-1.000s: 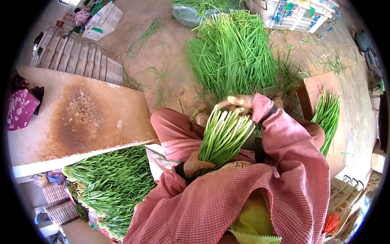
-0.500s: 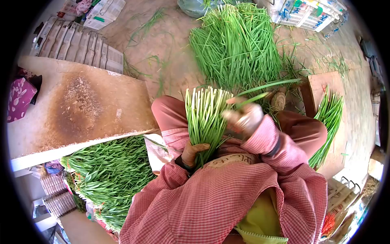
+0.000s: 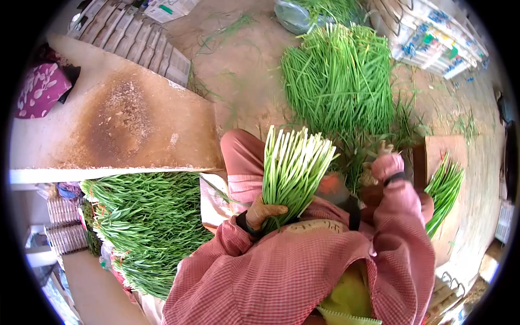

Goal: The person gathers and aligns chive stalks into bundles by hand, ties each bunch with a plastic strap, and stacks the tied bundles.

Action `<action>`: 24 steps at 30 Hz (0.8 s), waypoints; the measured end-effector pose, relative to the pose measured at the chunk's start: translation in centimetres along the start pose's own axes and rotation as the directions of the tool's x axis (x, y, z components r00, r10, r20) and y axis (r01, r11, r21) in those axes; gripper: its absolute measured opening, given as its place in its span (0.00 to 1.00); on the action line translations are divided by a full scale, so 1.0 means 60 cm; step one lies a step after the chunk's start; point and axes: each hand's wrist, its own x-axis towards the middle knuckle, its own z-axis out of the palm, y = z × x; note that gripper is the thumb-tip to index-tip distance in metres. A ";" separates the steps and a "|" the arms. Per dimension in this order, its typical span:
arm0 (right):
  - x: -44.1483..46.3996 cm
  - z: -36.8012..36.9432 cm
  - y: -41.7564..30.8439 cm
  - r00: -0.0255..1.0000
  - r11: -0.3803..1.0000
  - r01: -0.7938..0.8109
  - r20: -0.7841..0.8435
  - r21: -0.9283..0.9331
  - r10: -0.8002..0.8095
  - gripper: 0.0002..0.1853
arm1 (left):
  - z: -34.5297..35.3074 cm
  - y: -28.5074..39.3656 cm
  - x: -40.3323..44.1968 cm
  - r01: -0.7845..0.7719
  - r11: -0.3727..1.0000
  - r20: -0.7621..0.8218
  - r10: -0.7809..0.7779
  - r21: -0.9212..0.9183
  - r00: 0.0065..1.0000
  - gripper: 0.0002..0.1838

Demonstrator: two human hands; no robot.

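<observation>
My left hand (image 3: 264, 213) is closed round the lower, leafy part of a thick bunch of garlic chives (image 3: 295, 170), held upright over my lap with the pale cut ends on top. Out to the right, beyond my knee, my right hand (image 3: 385, 149) reaches low towards the floor. Its fingers look stretched out, with nothing visible in them, though they are small and partly hidden by the sleeve. Just left of that hand lie loose green blades (image 3: 355, 162). A large heap of garlic chives (image 3: 338, 78) lies on the floor ahead.
Tied bunches (image 3: 151, 233) are piled at my left, below a stained board (image 3: 184, 122). Another bunch (image 3: 445, 187) rests on a wooden stool (image 3: 457, 146) at my right. Stacked crates (image 3: 127, 40) stand far left, white crates (image 3: 428, 35) far right. A plastic bag (image 3: 292, 16) is behind the heap.
My right hand has moved away from the bunch, right and down towards the floor; the long blades it had are gone from it. My left hand still grips the bunch. The view has shifted.
</observation>
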 end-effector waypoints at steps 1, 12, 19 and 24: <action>0.037 0.023 -0.010 0.971 0.925 0.068 0.188 0.373 -0.147 0.53 | -0.006 0.008 0.010 -0.003 1.000 0.054 0.002 0.030 0.999 0.27; -0.068 -0.101 -0.251 0.065 -0.498 -0.087 -0.494 0.863 -0.867 0.42 | 0.023 -0.030 0.016 -0.018 0.993 -0.117 0.032 0.120 0.993 0.22; -0.002 -0.069 -0.260 0.048 -0.404 -0.091 -0.402 0.910 -0.915 0.20 | 0.011 -0.033 0.028 -0.055 0.948 -0.173 0.114 0.313 0.978 0.23; -0.001 -0.178 -0.204 0.327 -0.535 -0.057 -0.490 0.843 -0.808 0.12 | -0.029 0.040 0.014 -0.238 0.721 0.278 0.065 0.650 0.958 0.31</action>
